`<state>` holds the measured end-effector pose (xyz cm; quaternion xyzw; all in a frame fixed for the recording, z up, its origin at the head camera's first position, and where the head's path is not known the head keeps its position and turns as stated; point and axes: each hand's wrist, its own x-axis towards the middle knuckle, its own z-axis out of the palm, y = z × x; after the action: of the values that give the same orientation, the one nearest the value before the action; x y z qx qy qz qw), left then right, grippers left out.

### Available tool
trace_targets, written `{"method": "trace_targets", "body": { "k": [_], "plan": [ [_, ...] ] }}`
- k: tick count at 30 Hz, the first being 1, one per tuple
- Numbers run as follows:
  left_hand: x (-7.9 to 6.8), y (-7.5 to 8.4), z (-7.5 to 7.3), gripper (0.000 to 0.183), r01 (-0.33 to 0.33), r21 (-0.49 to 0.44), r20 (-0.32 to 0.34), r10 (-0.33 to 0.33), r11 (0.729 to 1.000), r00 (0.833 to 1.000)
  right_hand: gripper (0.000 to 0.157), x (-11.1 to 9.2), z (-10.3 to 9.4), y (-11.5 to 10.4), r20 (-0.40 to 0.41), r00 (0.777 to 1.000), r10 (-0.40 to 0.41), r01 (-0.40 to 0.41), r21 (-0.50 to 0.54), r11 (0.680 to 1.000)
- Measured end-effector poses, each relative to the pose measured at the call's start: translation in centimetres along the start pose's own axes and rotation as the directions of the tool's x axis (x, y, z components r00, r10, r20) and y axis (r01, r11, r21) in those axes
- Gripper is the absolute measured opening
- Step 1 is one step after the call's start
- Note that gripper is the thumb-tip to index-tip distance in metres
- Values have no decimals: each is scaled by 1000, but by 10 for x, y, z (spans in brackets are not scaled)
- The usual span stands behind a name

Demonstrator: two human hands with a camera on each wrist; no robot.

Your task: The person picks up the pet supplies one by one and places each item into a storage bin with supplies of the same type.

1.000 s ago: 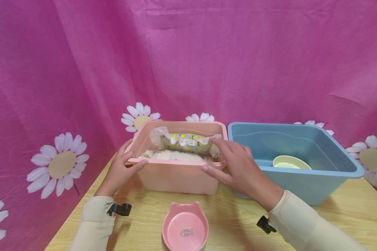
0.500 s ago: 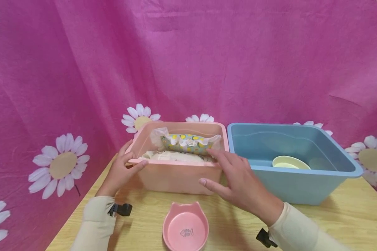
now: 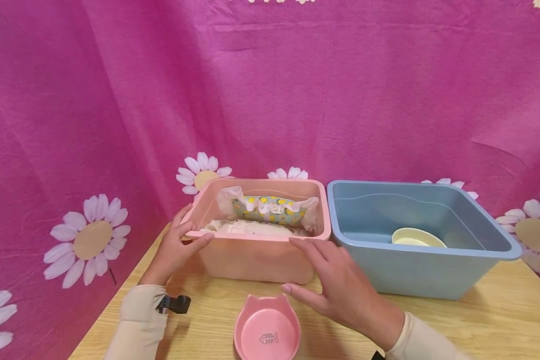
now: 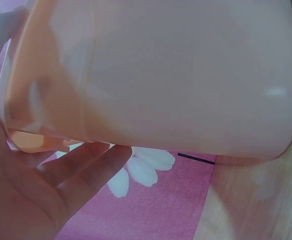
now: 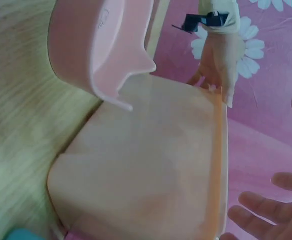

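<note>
A pink plastic bin (image 3: pixel 257 260) stands on the table. Inside it lie a green candy-shaped cushion (image 3: pixel 270 209) with yellow print and white frilled ends, and a cream cloth item (image 3: pixel 252 227). My left hand (image 3: pixel 173 250) holds the bin's front left corner, thumb at the front rim and fingers along the side; the left wrist view shows those fingers (image 4: pixel 93 170) against the wall. My right hand (image 3: pixel 342 280) hovers in front of the bin's right end, fingers spread and holding nothing. In front of the bin sits a pink cat-eared bowl (image 3: pixel 266 325) with a fishbone print.
To the right stands a blue bin (image 3: pixel 423 270), close beside the pink one, with a pale yellow oval dish (image 3: pixel 417 237) inside. Behind the wooden table (image 3: pixel 207 310) and along its left side hangs a magenta curtain (image 3: pixel 270 100) with daisies.
My right hand has drawn back from the cushion, over the front rim and toward me. My left hand stays at the bin's corner. The view has tipped slightly upward.
</note>
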<state>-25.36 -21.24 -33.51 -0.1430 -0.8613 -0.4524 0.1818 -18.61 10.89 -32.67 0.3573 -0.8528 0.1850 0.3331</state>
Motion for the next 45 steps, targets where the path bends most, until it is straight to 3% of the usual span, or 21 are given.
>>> {"method": "trace_targets", "body": {
  "k": [5,13,19,25,32,45],
  "plan": [
    [1,-5,0,33,-1,-1,-9,1,1000,1000,69,-8,7,-3,70,997,23,-24,17,1000],
    [9,-35,5,38,-8,11,-10,8,1000,1000,62,-21,24,-4,164,981,101,-111,50,993],
    [10,-39,7,38,-14,5,-17,14,1000,1000,56,-26,37,-5,235,958,164,-177,38,983],
    [11,-33,6,36,-7,9,-9,7,1000,1000,55,-29,45,-4,338,916,217,-244,39,969],
    [3,-6,1,33,-4,-19,-3,4,1000,1000,50,-30,54,-2,430,873,232,-284,61,957],
    [1,-2,0,29,-1,-22,-5,1,1000,1000,56,-32,65,-1,473,854,215,-296,102,950]
  ]
}}
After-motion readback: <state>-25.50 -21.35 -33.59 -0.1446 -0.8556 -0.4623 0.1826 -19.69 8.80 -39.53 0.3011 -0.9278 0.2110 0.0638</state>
